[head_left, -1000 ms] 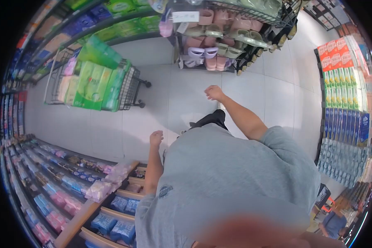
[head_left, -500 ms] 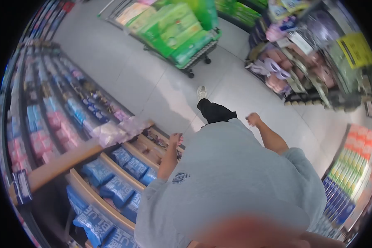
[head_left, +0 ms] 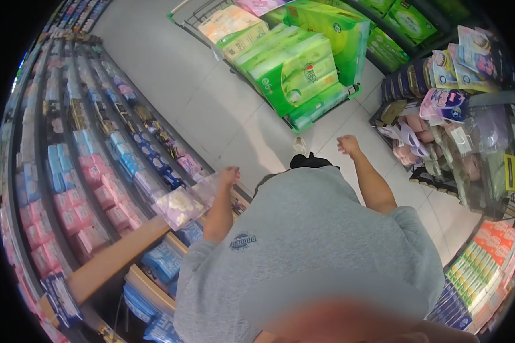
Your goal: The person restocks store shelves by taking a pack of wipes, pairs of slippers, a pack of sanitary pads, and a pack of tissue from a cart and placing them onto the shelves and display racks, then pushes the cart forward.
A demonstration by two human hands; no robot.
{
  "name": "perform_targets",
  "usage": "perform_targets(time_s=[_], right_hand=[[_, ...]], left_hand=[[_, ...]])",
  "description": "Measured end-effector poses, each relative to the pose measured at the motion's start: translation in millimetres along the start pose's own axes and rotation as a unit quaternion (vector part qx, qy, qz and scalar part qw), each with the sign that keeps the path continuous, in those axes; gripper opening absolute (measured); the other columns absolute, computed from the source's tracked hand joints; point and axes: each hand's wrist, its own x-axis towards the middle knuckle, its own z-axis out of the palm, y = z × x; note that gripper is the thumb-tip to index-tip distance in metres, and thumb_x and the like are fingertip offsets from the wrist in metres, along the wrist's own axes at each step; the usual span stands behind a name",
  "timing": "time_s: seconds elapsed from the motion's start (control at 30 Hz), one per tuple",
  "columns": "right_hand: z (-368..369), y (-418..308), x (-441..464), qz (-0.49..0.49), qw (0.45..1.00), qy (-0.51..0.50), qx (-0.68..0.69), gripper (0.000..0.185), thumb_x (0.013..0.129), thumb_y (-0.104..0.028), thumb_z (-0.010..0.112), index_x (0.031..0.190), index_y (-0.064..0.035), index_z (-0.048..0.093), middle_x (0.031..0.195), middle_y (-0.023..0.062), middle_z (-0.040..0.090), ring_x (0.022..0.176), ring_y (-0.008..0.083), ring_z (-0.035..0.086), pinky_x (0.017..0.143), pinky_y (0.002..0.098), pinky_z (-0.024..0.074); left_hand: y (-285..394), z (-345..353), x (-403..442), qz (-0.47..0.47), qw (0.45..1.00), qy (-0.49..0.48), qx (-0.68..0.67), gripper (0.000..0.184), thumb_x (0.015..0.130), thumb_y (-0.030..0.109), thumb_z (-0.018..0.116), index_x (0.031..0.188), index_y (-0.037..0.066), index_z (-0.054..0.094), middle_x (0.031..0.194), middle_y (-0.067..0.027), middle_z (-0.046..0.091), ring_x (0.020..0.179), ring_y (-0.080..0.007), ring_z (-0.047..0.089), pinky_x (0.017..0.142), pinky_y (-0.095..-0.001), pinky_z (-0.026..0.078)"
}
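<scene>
My left hand (head_left: 230, 175) hangs at my left side with loosely bent fingers and nothing in it. It is nearest to the clear packs with pale contents (head_left: 180, 207) on the end of the left shelving, apart from them. My right hand (head_left: 347, 145) is out in front of my right side, empty, its fingers slightly apart. Ahead of both hands stands a wire shopping cart (head_left: 352, 91), loaded with large green packs (head_left: 303, 71) and a pale orange pack (head_left: 232, 27). Neither hand touches the cart.
Shelves of pink packs (head_left: 77, 214) and blue packs run along the left, ending at a wooden board (head_left: 117, 257) and bins of blue bags (head_left: 161, 260). On the right are a slipper rack (head_left: 412, 137) and stacked cartons (head_left: 486, 257). Grey floor tiles (head_left: 194, 103) lie between.
The view has turned to the right and the cart now appears closer, ahead of me. The slipper rack has shifted to the right side. Both hands stay empty.
</scene>
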Motion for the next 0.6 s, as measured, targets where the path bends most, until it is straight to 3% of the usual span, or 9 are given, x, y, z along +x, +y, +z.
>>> perform_targets(time_s=[0.17,0.27,0.37,0.4,0.5,0.6], right_hand=[[4.7,-66.5,19.8,-0.024,0.999,0.038,0.028,0.026,0.081,-0.028,0.060,0.093,-0.0055,0.062,0.080,0.0069,0.063,0.063,0.0173,0.061,0.056,0.0327,0.0486],[14.2,-68.0,14.6,-0.004,0.998,0.041,0.040,0.026,0.080,-0.028,0.061,0.094,-0.0050,0.062,0.079,0.0071,0.064,0.062,0.0175,0.061,0.055,0.0327,0.0489],[24.9,-39.7,16.1,0.048,0.997,0.051,0.036,0.024,0.079,-0.028,0.062,0.089,-0.0051,0.061,0.075,0.0078,0.064,0.060,0.0179,0.061,0.052,0.0333,0.0491],[30.2,-28.3,14.6,0.066,0.995,0.062,0.038,0.024,0.079,-0.027,0.062,0.087,-0.0052,0.061,0.073,0.0081,0.063,0.059,0.0179,0.061,0.051,0.0336,0.0491],[48.3,-0.5,8.6,0.166,0.982,0.077,0.052,0.024,0.079,-0.028,0.063,0.090,-0.0062,0.061,0.069,0.0084,0.062,0.054,0.0183,0.059,0.050,0.0344,0.0484],[71.5,-7.2,-15.3,0.234,0.941,0.189,0.157,0.021,0.081,-0.025,0.062,0.093,-0.0073,0.059,0.072,0.0080,0.061,0.057,0.0199,0.059,0.052,0.0353,0.0476]], left_hand=[[99.7,-2.6,40.8,0.059,0.998,-0.003,-0.028,0.024,0.083,0.019,0.059,0.098,0.001,0.062,0.076,-0.0064,0.062,0.060,-0.0136,0.058,0.051,-0.0252,0.044],[141.8,8.3,48.7,0.076,0.994,-0.074,-0.009,0.023,0.086,0.021,0.059,0.102,0.004,0.062,0.086,-0.0053,0.065,0.074,-0.0140,0.060,0.066,-0.0280,0.047],[124.1,8.1,119.1,0.147,0.986,-0.019,0.078,0.031,0.076,0.022,0.066,0.098,0.001,0.066,0.089,-0.0115,0.068,0.081,-0.0194,0.063,0.075,-0.0324,0.049],[134.2,2.6,124.6,0.123,0.984,-0.014,0.127,0.030,0.074,0.022,0.067,0.094,-0.001,0.067,0.091,-0.0153,0.068,0.086,-0.0238,0.064,0.080,-0.0329,0.048],[150.8,-31.6,176.4,0.150,0.962,-0.006,0.229,0.033,0.074,0.023,0.067,0.095,-0.001,0.067,0.091,-0.0175,0.068,0.088,-0.0267,0.064,0.080,-0.0344,0.048],[194.5,-79.7,231.8,0.146,0.955,-0.046,0.255,0.033,0.072,0.024,0.068,0.093,-0.002,0.068,0.090,-0.0182,0.068,0.087,-0.0286,0.065,0.078,-0.0359,0.049]])
